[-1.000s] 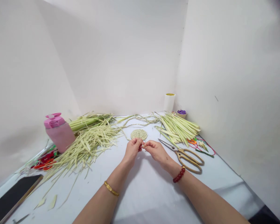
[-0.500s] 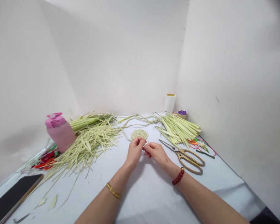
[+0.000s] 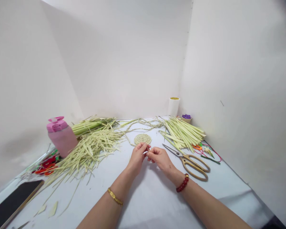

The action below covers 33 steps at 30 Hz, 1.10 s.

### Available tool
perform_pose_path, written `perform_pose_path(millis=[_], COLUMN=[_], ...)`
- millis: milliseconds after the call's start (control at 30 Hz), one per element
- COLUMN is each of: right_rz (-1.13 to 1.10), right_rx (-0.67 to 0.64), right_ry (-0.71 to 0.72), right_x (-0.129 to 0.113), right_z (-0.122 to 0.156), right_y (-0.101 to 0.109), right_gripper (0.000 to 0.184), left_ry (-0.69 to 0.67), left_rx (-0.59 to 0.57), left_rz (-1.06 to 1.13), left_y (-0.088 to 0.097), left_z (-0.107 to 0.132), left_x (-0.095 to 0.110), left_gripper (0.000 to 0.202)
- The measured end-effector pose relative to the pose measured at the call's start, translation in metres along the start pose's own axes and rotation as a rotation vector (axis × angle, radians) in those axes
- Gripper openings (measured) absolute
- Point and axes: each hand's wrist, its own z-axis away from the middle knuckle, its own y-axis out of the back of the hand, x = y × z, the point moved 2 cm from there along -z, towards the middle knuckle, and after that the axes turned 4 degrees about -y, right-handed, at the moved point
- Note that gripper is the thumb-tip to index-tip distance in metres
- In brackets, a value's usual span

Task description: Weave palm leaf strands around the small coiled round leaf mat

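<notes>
My left hand (image 3: 137,157) and my right hand (image 3: 158,158) meet at the fingertips above the white table top (image 3: 143,203). Between them they pinch a thin pale palm-leaf strip (image 3: 146,151), partly hidden by my fingers. Just beyond the fingertips lies a small round coiled mat of woven leaf (image 3: 142,139), not touching either hand. A thin braided leaf cord (image 3: 140,124) runs across the table behind it. Gold-handled scissors (image 3: 190,163) lie to the right of my right hand.
A heap of shredded leaf strips (image 3: 90,149) and a pink bottle (image 3: 61,136) stand on the left. A bundle of green-white leaf strips (image 3: 181,133) lies at the back right, near a white roll (image 3: 173,107) and a small bowl of purple items (image 3: 186,118). A black tablet (image 3: 13,203) lies front left.
My two hands have drawn closer, and their fingertips now meet on the pale strip. The whole scene sits slightly lower in the view.
</notes>
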Motion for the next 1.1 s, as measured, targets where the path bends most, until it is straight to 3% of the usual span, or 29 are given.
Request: perform_pose_path(millis=[233, 367, 467, 567, 700, 767, 900, 1100], right_rz=[0.094, 0.247, 0.196, 0.112, -0.053, -0.035, 0.078, 0.045], right_rx=[0.004, 0.233, 0.187, 0.05, 0.046, 0.086, 0.223, 0.378], right_ry=[0.01, 0.191, 0.265, 0.175, 0.058, 0.053, 0.177, 0.127], right_x=[0.002, -0.01, -0.013, -0.01, -0.009, -0.011, -0.014, -0.009], right_z=[0.003, 0.007, 0.007, 0.003, -0.005, -0.009, -0.019, -0.028], right_y=[0.0, 0.011, 0.013, 0.011, 0.024, 0.035, 0.063, 0.089], right_gripper=[0.023, 0.017, 0.02, 0.014, 0.021, 0.023, 0.025, 0.03], left_ry=[0.035, 0.001, 0.023, -0.002, -0.026, -0.077, -0.243, -0.334], left_rx=[-0.024, 0.047, 0.038, 0.055, 0.068, 0.077, 0.129, 0.232], left_rz=[0.081, 0.118, -0.012, -0.149, -0.238, -0.336, -0.589, -0.819], left_y=[-0.004, 0.0, -0.003, -0.005, -0.003, 0.0, 0.005, 0.015], left_z=[0.003, 0.0, 0.003, 0.006, 0.005, 0.002, 0.0, 0.0], left_x=[0.004, 0.009, 0.011, 0.014, 0.019, 0.02, 0.02, 0.022], left_gripper=[0.03, 0.031, 0.029, 0.026, 0.024, 0.024, 0.024, 0.028])
